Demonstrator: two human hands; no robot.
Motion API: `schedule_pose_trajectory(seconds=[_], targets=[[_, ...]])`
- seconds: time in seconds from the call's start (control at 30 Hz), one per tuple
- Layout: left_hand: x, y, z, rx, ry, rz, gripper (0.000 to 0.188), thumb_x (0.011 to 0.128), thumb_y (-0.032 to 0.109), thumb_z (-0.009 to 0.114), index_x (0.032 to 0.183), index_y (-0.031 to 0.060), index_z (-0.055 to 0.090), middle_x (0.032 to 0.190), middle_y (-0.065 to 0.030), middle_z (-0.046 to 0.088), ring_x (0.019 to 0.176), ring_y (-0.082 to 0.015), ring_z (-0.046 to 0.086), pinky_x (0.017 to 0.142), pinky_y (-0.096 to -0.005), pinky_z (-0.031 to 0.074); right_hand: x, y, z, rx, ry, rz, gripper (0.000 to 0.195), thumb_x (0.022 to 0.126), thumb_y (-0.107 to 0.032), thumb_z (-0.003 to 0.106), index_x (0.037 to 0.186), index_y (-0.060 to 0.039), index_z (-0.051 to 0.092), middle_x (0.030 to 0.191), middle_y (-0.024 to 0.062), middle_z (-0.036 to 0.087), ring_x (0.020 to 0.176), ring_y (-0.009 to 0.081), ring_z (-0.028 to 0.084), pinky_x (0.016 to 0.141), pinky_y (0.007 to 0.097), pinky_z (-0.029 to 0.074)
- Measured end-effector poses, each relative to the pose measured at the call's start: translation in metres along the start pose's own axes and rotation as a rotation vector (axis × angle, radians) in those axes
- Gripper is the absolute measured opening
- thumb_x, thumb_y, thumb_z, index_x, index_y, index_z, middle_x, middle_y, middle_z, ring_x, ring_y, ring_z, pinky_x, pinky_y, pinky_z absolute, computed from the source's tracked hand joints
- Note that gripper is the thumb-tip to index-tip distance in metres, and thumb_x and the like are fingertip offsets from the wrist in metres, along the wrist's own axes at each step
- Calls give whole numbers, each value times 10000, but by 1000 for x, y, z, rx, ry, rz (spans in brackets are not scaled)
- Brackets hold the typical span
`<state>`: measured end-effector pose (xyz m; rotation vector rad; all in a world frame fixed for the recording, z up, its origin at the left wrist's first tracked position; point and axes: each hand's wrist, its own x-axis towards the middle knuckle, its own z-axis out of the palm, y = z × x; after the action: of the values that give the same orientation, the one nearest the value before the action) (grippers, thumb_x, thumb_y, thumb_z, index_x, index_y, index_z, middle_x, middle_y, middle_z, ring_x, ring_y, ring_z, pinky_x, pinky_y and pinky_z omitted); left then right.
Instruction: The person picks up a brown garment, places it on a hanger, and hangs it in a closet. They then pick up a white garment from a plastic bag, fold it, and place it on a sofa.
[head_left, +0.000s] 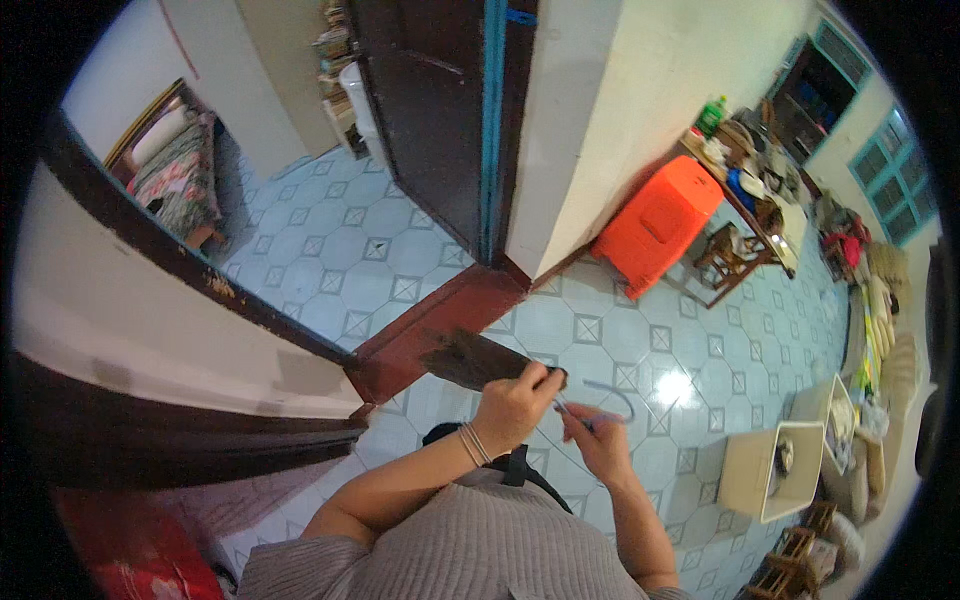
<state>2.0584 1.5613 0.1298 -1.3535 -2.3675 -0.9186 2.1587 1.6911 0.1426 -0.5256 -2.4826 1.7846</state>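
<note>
My left hand (517, 405), with thin bands round its wrist, pinches the top end of a dark cloth item (487, 361), which extends to the left over the tiled floor. Close beside it, my right hand (600, 442) has its fingers closed on a thin pale purple curved piece (628, 401), perhaps part of a clothes hanger. One end of this piece reaches toward the dark cloth at my left fingertips; whether they are joined cannot be told. Both hands are held in front of my grey ribbed top.
A dark red door sill (450, 315) crosses the floor ahead, beside an open dark door (427, 105). Orange plastic stools (660, 225) stand by the wall near a cluttered table (750, 202). Cream plastic bins (750, 469) stand at the right. A bed (180, 172) shows through the doorway.
</note>
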Motion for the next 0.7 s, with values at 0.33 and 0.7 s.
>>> schedule_pose_trajectory(seconds=[0.33,0.7], targets=[[121,-53,-74,44,-180,246,180,731,188,597,901,129,604,714,-50,588,600,-197,583,483,-289,441,118,-45,-39,711,-511,-42,304,848,-255,478,981,8,554,853,71,566,713,136,517,608,216,395],[187,-208,-192,-573,-56,-299,204,726,177,658,701,-19,606,553,-33,525,503,-51,438,463,-217,350,277,-37,-18,-832,-527,-849,199,778,-234,566,895,-77,599,902,74,566,943,232,478,861,381,306]])
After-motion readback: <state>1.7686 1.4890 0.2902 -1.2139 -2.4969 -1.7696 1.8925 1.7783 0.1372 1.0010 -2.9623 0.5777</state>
